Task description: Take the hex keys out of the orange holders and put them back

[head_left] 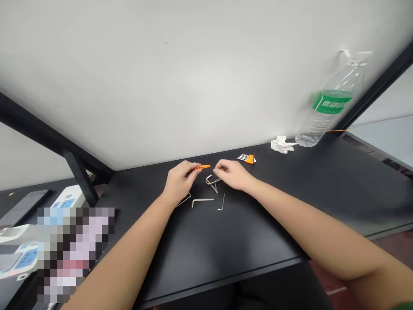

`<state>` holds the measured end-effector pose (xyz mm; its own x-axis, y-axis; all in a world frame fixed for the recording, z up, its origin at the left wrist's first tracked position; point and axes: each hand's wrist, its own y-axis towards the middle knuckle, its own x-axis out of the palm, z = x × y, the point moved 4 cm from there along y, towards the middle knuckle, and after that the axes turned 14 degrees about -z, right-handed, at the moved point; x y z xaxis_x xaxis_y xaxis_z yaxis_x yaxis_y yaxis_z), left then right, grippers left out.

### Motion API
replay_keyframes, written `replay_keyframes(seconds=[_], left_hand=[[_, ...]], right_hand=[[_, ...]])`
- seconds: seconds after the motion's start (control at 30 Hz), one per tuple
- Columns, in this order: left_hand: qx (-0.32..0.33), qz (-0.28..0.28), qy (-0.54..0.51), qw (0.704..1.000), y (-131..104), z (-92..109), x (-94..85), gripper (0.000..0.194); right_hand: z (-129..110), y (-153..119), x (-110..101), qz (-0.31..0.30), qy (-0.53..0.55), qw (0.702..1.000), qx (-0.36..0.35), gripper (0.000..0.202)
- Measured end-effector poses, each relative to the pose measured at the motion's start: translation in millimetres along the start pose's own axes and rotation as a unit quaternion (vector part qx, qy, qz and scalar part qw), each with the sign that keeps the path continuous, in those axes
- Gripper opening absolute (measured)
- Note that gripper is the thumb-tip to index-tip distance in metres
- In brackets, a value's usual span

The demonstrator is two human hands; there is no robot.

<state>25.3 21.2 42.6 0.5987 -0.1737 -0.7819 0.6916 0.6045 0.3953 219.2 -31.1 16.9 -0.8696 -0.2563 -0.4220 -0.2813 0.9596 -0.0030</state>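
My left hand (181, 181) is closed, pinching an orange hex key holder (203, 167) with a row of holes along it. My right hand (232, 173) is just to the right, its fingers curled together at the tips; whatever they grip, if anything, is hidden. Below and beside those fingertips lies a small heap of hex keys (213, 186), crossing one another. Nearer to me on the table are a longer hex key (203, 199) and a thin hex key (223, 202). Another hex key (184, 199) shows partly beside my left wrist.
Behind my right hand is an orange holder filled with hex keys (249, 159). Crumpled tissue (282, 144) and a clear bottle with a green label (332, 102) stand by the wall, at the back right. White power strips (66, 200) lie on the left, past a black frame post (80, 178).
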Motion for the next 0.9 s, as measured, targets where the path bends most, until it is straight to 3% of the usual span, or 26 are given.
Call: replay_keyframes(seconds=[0.07, 0.13, 0.27, 0.4, 0.57, 0.67, 0.77, 0.9], left_hand=[[0.004, 0.024, 0.012, 1.0, 0, -5, -2.0, 0.015], [-0.016, 0.039, -0.02, 0.999, -1, -11, -1.0, 0.015], [-0.085, 0.006, -0.127, 0.988, -4, -20, 9.0, 0.015], [-0.101, 0.009, -0.165, 0.981, -6, -25, 13.0, 0.016], [-0.107, 0.005, -0.105, 0.989, -5, -27, 11.7, 0.015], [-0.099, -0.012, -0.097, 0.99, -4, -22, 9.1, 0.016], [-0.093, -0.026, -0.105, 0.99, -3, -16, 6.8, 0.019], [-0.111, -0.047, -0.195, 0.973, -4, -14, 10.8, 0.018]], right_hand=[[-10, -5, 6, -0.026, -0.219, 0.975, -0.021, 0.014], [-15, -9, 17, -0.068, -0.341, 0.938, -0.017, 0.011], [-21, -14, 33, -0.1, -0.432, 0.896, 0.012, 0.013], [-20, -18, 30, -0.117, -0.455, 0.882, 0.032, 0.026], [-18, -20, 14, -0.174, -0.408, 0.896, 0.026, 0.023], [-19, -20, -2, -0.201, -0.335, 0.92, 0.03, 0.016], [-18, -21, -14, -0.238, -0.176, 0.953, 0.057, 0.007], [-18, -19, -11, -0.248, 0.07, 0.965, 0.058, 0.005]])
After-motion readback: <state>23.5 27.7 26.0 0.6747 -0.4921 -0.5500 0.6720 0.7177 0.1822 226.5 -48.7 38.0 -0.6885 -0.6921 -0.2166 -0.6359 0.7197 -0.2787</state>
